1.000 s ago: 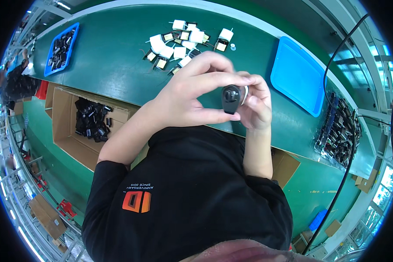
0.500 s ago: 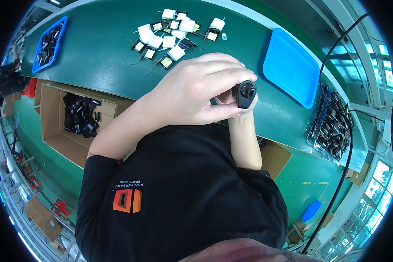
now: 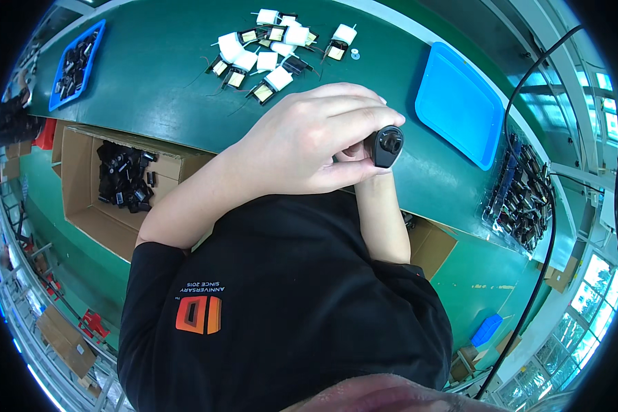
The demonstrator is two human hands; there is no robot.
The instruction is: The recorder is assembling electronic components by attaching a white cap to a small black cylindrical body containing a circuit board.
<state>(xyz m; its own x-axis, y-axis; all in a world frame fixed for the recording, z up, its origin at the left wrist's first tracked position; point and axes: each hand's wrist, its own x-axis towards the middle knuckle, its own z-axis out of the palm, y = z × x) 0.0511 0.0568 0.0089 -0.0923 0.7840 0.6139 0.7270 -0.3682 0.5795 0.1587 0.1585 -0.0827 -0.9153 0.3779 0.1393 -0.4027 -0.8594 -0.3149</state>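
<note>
A black plastic housing (image 3: 390, 143) with a rounded, oval end is held above the bench, its open end facing up toward me. My left hand (image 3: 323, 137) is closed around it, with fingers over the far side and thumb along the near side. From below and behind comes my right hand (image 3: 372, 177), closed at the same housing. Most of its fingers are hidden by the left hand and the housing. Beyond the hands, several white-and-black parts (image 3: 266, 62) with thin wires and pale yellow patches lie in a loose cluster on the green bench (image 3: 165, 82).
An unfilled blue tray (image 3: 458, 106) lies to the right, beside a heap of black parts (image 3: 522, 199) in clear plastic. Far left stands a blue bin (image 3: 89, 72) of black pieces. A cardboard box (image 3: 96, 223) holds more black parts. A black cable (image 3: 529, 302) hangs at right.
Both hands stay closed at the housing in nearly the same place. The bit of right hand showing right of the housing has gone out of sight. The view has shifted very slightly.
</note>
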